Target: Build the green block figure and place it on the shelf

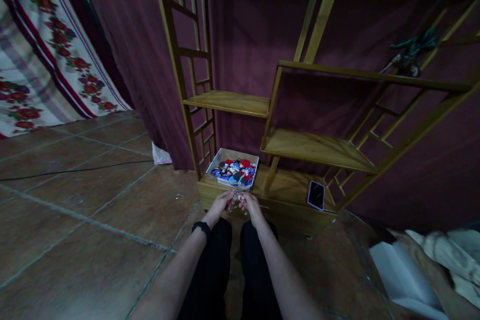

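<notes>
My left hand (pixel 222 204) and my right hand (pixel 249 201) meet in front of the low shelf, fingers closed round a small clear, crumpled plastic piece (pixel 236 197). What the plastic is, or whether it holds anything, is too small to make out. Just beyond my fingers stands a white open box (pixel 214 178) on the bottom shelf. Inside it lies a heap of small colourful pieces (pixel 240 169) in red, blue, white and black. Their kind is not clear from here.
A wooden shelf unit (pixel 228 102) with stepped boards rises ahead. On its base lies a phone (pixel 316 195). Dark green material (pixel 416 45) sits on an upper board. At right on the floor are a white open carton (pixel 405 277) and pale cloth (pixel 446 255). A black cable (pixel 75 171) crosses the tiles.
</notes>
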Available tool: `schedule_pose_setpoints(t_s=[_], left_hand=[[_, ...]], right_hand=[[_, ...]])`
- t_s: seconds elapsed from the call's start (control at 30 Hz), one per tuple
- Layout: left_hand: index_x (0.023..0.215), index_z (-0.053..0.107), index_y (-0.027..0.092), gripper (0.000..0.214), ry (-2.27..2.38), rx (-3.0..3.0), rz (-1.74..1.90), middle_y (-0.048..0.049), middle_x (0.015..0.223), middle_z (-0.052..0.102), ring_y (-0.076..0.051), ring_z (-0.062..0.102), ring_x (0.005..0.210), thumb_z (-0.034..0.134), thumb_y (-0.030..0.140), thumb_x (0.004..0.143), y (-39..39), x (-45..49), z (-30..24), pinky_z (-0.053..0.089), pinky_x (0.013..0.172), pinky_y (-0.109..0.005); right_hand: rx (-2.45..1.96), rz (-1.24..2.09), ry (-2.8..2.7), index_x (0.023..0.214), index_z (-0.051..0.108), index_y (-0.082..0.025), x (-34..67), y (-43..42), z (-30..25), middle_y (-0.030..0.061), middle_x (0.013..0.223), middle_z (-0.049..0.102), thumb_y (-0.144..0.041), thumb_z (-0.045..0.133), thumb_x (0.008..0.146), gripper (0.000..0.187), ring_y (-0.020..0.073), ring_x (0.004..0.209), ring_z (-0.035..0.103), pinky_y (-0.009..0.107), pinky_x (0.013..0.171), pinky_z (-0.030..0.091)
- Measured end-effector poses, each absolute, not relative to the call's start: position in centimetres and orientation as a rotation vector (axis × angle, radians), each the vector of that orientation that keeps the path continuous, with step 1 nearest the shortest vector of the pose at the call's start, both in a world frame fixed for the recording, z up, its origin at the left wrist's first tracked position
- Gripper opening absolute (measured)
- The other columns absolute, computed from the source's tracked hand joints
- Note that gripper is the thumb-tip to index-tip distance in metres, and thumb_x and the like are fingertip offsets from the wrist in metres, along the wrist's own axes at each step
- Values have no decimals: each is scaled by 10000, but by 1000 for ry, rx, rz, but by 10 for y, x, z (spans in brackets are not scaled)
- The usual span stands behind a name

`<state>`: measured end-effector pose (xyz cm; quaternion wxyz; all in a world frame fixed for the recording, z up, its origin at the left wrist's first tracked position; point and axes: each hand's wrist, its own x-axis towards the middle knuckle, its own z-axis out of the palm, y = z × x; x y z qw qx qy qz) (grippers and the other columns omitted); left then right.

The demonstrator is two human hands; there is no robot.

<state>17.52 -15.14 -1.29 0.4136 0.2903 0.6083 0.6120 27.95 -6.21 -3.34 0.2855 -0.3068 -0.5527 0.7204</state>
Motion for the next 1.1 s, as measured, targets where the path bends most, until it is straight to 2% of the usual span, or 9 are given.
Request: schedule_pose_setpoints(t_s=[0.37, 0.43, 0.53, 0.63, 0.77, 0.9, 1.1], left_hand=[[649, 544, 141, 423, 1453, 712, 1613, 26, 525, 489, -51, 336, 388, 603, 559, 623, -150, 170, -21, 225, 396, -198], [694, 567, 140, 401, 1454, 716, 1608, 25, 535, 498, -50, 343, 393, 606, 536, 639, -151, 171, -22, 218, 398, -195], [892, 601, 149, 430, 1494, 701, 1594, 21, 578, 537, -60, 395, 423, 656, 479, 622, -152, 173, -20, 233, 413, -191], [993, 583, 156, 524, 1569, 726, 1642, -8, 681, 588, -92, 490, 527, 730, 400, 554, -152, 176, -16, 325, 476, -200], [880, 556, 158, 471, 1690, 812, 1758, -19, 782, 591, -122, 543, 655, 766, 315, 489, -152, 178, -16, 419, 606, -232], [807, 519, 165, 408, 1723, 835, 1755, 6, 757, 572, -91, 521, 570, 747, 310, 500, -152, 181, -19, 416, 565, -225], [746, 631, 123, 328, 1621, 893, 1569, -25, 595, 596, -112, 505, 528, 698, 393, 572, -158, 186, -11, 360, 498, -218]], right_hand=[[-645, 2181, -1232, 946, 645, -159, 288, -68, -22, 54, 800, 668, -371, 688, 615, 395, 102, 572, 551, 205, 498, 392], [-634, 2184, -1204, 951, 643, -161, 289, -69, -20, 53, 813, 666, -363, 699, 615, 395, 98, 587, 552, 203, 515, 400], [-640, 2163, -1164, 945, 643, -170, 290, -69, -21, 44, 828, 662, -356, 707, 616, 383, 85, 587, 544, 192, 516, 400], [-652, 2137, -1138, 940, 644, -176, 290, -67, -22, 39, 835, 661, -365, 702, 626, 371, 75, 572, 538, 184, 500, 393], [-664, 2116, -1116, 941, 646, -172, 290, -67, -22, 43, 816, 665, -369, 705, 621, 380, 81, 561, 541, 193, 494, 399], [-652, 2107, -1110, 950, 645, -166, 292, -69, -21, 47, 825, 665, -375, 705, 620, 395, 87, 581, 549, 199, 511, 414], [-675, 2090, -1182, 980, 636, -181, 293, -68, -22, 41, 819, 663, -391, 702, 609, 431, 87, 573, 549, 193, 498, 409]])
